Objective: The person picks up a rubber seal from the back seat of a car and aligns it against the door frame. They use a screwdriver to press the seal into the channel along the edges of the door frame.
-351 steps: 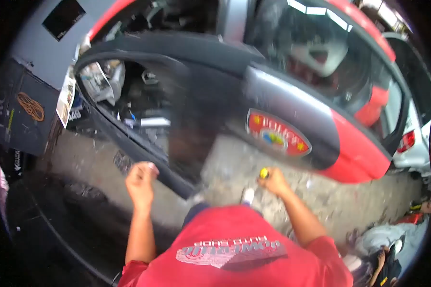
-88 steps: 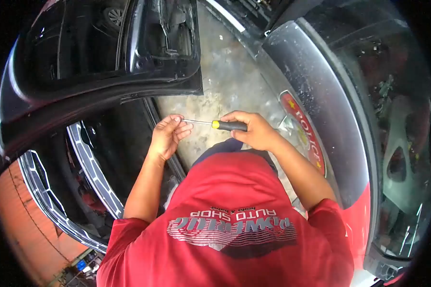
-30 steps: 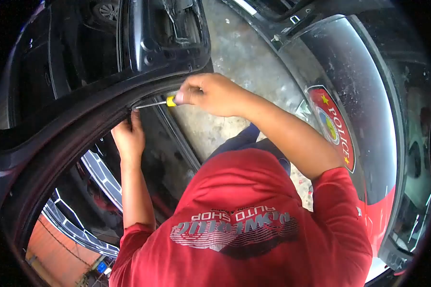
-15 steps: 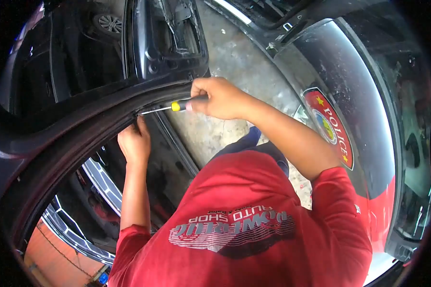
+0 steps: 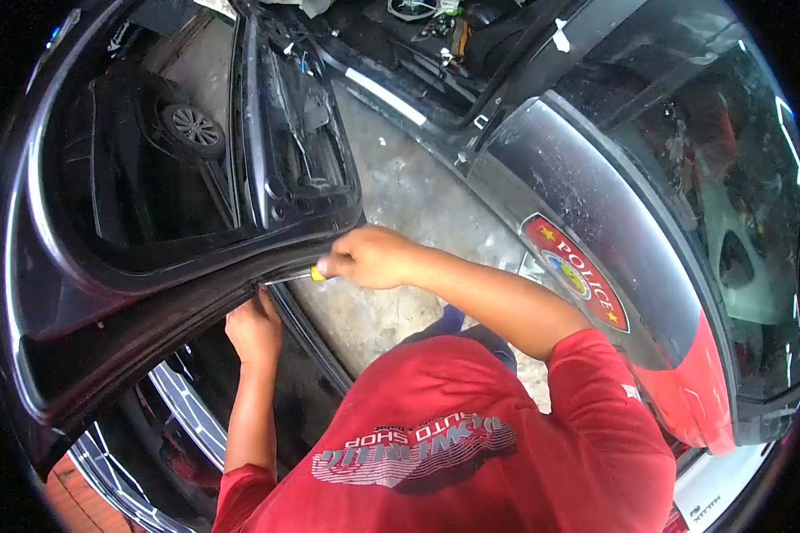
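Observation:
My right hand (image 5: 373, 258) is wrapped round the handle of a screwdriver (image 5: 317, 273) with a yellow collar. Its metal shaft points left along the inner edge of a dark car door (image 5: 178, 306), and the tip meets the black trim there. Just below the tip, my left hand (image 5: 254, 330) reaches up with its fingers bent together against the underside of that door edge. Whatever those fingertips pinch is hidden. The door's window frame curves away to the left.
To the right stands a dark and red car panel with a police emblem (image 5: 573, 274). An opened door shell (image 5: 302, 133) is ahead, above concrete floor (image 5: 400, 195). Behind the window glass, a dark car's wheel (image 5: 193, 130) shows. A glossy dark car surface (image 5: 187, 404) lies lower left.
The view has tilted up, so the door and hands sit lower in the frame. The screwdriver's tip stays by the left fingers; the right hand has turned slightly around the handle.

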The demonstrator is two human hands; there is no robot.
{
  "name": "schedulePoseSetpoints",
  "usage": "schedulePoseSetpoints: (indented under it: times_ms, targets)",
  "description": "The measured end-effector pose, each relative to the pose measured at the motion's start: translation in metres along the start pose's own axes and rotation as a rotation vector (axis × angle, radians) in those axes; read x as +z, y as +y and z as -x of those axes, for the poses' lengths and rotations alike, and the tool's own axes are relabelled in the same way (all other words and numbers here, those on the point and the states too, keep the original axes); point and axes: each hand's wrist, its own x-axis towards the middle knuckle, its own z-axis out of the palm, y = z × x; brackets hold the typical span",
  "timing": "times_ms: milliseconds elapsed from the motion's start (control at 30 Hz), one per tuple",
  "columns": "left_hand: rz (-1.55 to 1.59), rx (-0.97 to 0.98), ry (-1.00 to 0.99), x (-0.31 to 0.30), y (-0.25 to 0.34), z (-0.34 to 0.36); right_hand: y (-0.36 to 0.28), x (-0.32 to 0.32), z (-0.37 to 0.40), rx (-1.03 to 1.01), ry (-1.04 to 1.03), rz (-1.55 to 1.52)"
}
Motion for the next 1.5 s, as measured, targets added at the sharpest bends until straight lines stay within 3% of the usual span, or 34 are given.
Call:
schedulePoseSetpoints:
  times_ms: [33, 100, 200, 267, 300, 367, 400, 433, 533, 600, 633, 700, 733, 800, 833, 900, 1000, 1033, 1067, 1100, 1167, 1233, 1267, 1300, 1367, 1400, 1433, 1500]
  targets:
    - [-0.007, 0.005, 0.002, 0.002, -0.002, 0.001, 0.005, 0.009, 0.0, -0.147, 0.141, 0.029]
    - [-0.007, 0.007, 0.021, 0.001, -0.002, 0.0, 0.011, 0.01, -0.004, -0.22, 0.234, 0.058]
    - [0.023, -0.022, -0.008, -0.004, 0.002, 0.001, -0.002, -0.004, -0.011, -0.179, 0.071, 0.213]
    - [0.039, -0.016, 0.021, -0.005, 0.003, 0.001, -0.015, -0.018, -0.015, 0.105, -0.199, 0.092]
    - [0.048, -0.01, 0.036, -0.005, 0.003, 0.001, -0.017, -0.017, -0.015, 0.102, -0.196, 0.114]
    - [0.083, -0.027, 0.068, -0.005, 0.003, 0.001, -0.006, -0.001, -0.015, -0.165, -0.003, 0.028]
    - [0.093, -0.042, 0.042, -0.006, 0.004, 0.0, 0.004, 0.006, -0.016, -0.316, 0.146, 0.135]
    - [0.101, -0.056, 0.014, -0.007, 0.002, 0.0, 0.003, 0.004, -0.018, -0.323, 0.139, 0.148]
    - [0.09, -0.047, 0.043, -0.009, 0.001, 0.0, -0.006, 0.0, -0.022, -0.267, 0.116, 0.243]
    - [0.105, -0.005, 0.11, -0.006, -0.001, 0.0, -0.021, -0.013, -0.022, 0.086, -0.228, -0.032]
    - [0.111, -0.012, 0.116, -0.006, -0.003, 0.0, -0.02, -0.011, -0.022, 0.086, -0.232, -0.022]
    - [0.131, 0.049, 0.132, -0.008, -0.004, -0.001, -0.01, 0.001, -0.023, -0.202, -0.046, 0.069]
    - [0.101, 0.051, 0.132, -0.009, -0.004, 0.0, -0.005, 0.004, -0.024, -0.206, -0.046, 0.077]
    - [0.115, 0.076, 0.189, -0.016, 0.001, -0.003, 0.004, 0.009, -0.026, -0.437, 0.241, 0.225]
    - [0.128, 0.104, 0.237, -0.017, 0.002, -0.003, -0.006, 0.005, -0.021, -0.435, 0.244, 0.229]
    - [0.117, 0.088, 0.194, -0.015, -0.001, -0.002, -0.038, -0.01, -0.009, -0.059, -0.077, 0.23]
    - [0.115, 0.079, 0.172, -0.012, -0.002, -0.002, -0.02, -0.005, -0.022, -0.086, -0.14, 0.198]
    - [0.121, 0.075, 0.189, -0.013, 0.0, -0.002, -0.023, -0.004, -0.016, -0.081, -0.123, 0.203]
    - [0.098, 0.022, 0.075, -0.017, 0.0, -0.001, -0.028, 0.0, -0.007, -0.309, 0.081, 0.315]
    - [0.103, 0.036, 0.083, -0.016, 0.0, -0.001, -0.033, 0.003, 0.001, -0.538, 0.284, 0.428]
    - [0.124, 0.072, 0.174, -0.014, -0.001, -0.001, -0.036, 0.01, 0.006, -0.549, 0.319, 0.606]
    - [0.121, 0.069, 0.131, -0.012, -0.003, 0.0, -0.033, 0.019, 0.004, -0.465, 0.275, 0.619]
    - [0.112, 0.052, 0.11, -0.014, -0.003, 0.0, -0.033, 0.016, -0.004, -0.349, 0.038, 0.246]
    - [0.103, 0.034, 0.085, -0.015, -0.001, 0.0, -0.032, 0.01, -0.01, -0.346, 0.048, 0.246]
    - [0.127, 0.066, 0.129, -0.017, 0.001, 0.0, -0.048, -0.003, -0.01, 0.2, -0.349, -0.224]
    - [0.133, 0.045, 0.104, -0.017, 0.002, 0.0, -0.019, 0.017, -0.018, -0.29, -0.075, 0.002]
    - [0.137, 0.025, 0.082, -0.018, 0.002, 0.0, -0.02, 0.017, -0.013, -0.293, -0.064, 0.008]
    - [0.205, 0.034, 0.045, -0.02, -0.008, 0.002, -0.019, 0.016, -0.007, -0.434, 0.12, 0.388]
